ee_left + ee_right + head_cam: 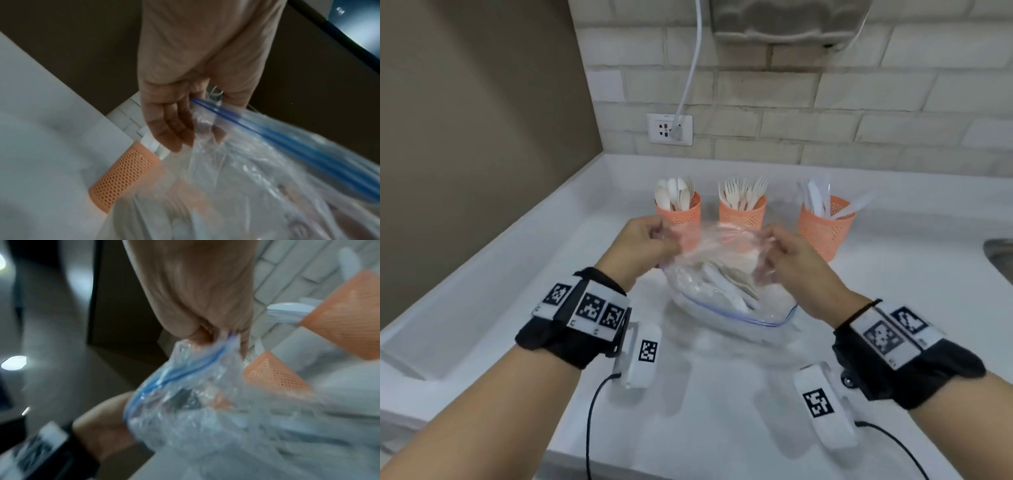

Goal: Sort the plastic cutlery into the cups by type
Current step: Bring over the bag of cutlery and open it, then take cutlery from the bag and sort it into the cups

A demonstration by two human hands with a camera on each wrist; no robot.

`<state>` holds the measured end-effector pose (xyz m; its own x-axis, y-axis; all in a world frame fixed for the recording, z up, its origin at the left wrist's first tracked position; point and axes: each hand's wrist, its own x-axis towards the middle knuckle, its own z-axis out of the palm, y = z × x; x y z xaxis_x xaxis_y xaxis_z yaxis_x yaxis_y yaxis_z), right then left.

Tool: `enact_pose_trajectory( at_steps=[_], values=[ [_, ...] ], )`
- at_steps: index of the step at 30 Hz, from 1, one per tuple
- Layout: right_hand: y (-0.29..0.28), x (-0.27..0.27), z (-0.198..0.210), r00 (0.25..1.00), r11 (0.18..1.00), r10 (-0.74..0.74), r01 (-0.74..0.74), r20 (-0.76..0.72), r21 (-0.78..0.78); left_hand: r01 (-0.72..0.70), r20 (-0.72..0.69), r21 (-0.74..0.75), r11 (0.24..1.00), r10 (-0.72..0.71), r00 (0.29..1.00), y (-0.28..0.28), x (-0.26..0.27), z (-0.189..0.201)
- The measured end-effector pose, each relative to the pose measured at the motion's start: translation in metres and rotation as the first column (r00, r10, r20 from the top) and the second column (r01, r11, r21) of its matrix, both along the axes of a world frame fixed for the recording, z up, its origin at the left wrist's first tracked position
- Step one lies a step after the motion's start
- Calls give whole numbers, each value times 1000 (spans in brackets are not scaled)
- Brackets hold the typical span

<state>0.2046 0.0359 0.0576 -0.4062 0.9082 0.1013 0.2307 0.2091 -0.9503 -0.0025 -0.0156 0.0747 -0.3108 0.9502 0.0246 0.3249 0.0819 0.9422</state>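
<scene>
A clear zip bag with a blue seal strip lies on the white counter, holding several pale cutlery pieces. My left hand pinches the bag's left rim and my right hand pinches its right rim, with the mouth stretched between them. Behind stand three orange mesh cups: the left cup with spoons, the middle cup with forks, the right cup with white knives.
A brick-pattern wall with a socket and a plugged white cable rises behind the cups. A sink edge shows at the far right. The counter's raised left border meets a brown wall.
</scene>
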Motion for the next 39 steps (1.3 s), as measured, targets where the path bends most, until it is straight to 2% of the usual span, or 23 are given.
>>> enact_pose_trajectory(
  at_steps=[3, 5, 7, 8, 9, 11, 12, 13, 14, 16, 18, 20, 22, 24, 26, 29, 30, 31, 33, 34, 36, 37, 39],
  values=[
    [3, 13, 6, 999, 998, -38, 38, -3, -42, 38, -234, -191, 981, -83, 969, -1, -4, -17],
    [8, 22, -1, 952, 998, 14, -33, 307, 59, -22, -295, -247, 969, -54, 954, -1, -10, -29],
    [12, 30, -16, 755, 974, -32, -123, 655, 190, -25, -102, -257, 966, -1, 995, 0, -13, -31],
    [14, 34, -25, 700, 977, -54, -110, 712, 183, -1, 74, -262, 965, 22, 997, -1, -13, -28],
    [15, 39, -31, 715, 993, -44, -44, 698, 108, 34, 287, -252, 967, 41, 957, -1, -13, -25],
    [19, 48, -40, 863, 976, 54, 60, 502, -208, 71, 673, -216, 974, 96, 733, -1, -8, -20],
    [21, 50, -40, 944, 922, 62, 70, 325, -381, 71, 786, -215, 974, 130, 604, -1, -6, -20],
    [22, 51, -38, 991, 858, 24, 48, 133, -511, 70, 836, -223, 972, 154, 527, -2, -3, -21],
    [23, 50, -34, 998, 802, -43, 5, -49, -597, 76, 839, -238, 968, 166, 518, -2, -1, -23],
    [29, 47, -26, 934, 747, -195, -57, -299, -662, 109, 776, -283, 953, 161, 609, -2, 5, -26],
    [35, 41, -25, 850, 724, -322, -63, -417, -687, 153, 694, -328, 932, 128, 709, -5, 7, -31],
    [38, 32, -33, 781, 675, -461, 0, -421, -738, 209, 572, -360, 909, 38, 820, -7, 7, -39],
    [43, 24, -45, 737, 623, -535, 15, -412, -782, 240, 319, -402, 884, -111, 941, -7, 8, -47],
    [47, 19, -54, 784, 625, -515, 66, -348, -778, 162, 53, -347, 924, -153, 987, -3, 9, -51],
    [49, 19, -60, 853, 634, -463, 128, -242, -763, 49, 60, -244, 968, -36, 998, 3, 8, -47],
    [52, 25, -49, 980, 745, -201, 158, 8, -648, -51, 449, -244, 968, 159, 879, 11, 4, -36],
    [53, 28, -43, 990, 804, -112, 142, 87, -577, -76, 462, -230, 970, 178, 869, 12, 4, -33],
    [53, 30, -35, 984, 872, -73, 142, 162, -468, -104, 383, -188, 977, 171, 908, 14, 5, -33],
    [47, 31, -16, 962, 974, -184, 205, 202, -93, -152, 56, 57, 987, 149, 987, 14, 8, -34],
    [41, 27, -7, 965, 970, -226, 212, 133, 117, -96, -96, 217, 971, 119, 988, 12, 11, -32],
    [29, 16, 2, 994, 953, -37, 5, 100, 304, 151, -300, 387, 910, -31, 953, 7, 19, -31],
    [24, 9, -3, 976, 937, 76, -140, 204, 321, 251, -382, 356, 900, -105, 918, 6, 24, -32],
    [20, -1, -19, 836, 900, 131, -325, 533, 289, 318, -603, 145, 937, -171, 779, 10, 28, -39]
  ],
)
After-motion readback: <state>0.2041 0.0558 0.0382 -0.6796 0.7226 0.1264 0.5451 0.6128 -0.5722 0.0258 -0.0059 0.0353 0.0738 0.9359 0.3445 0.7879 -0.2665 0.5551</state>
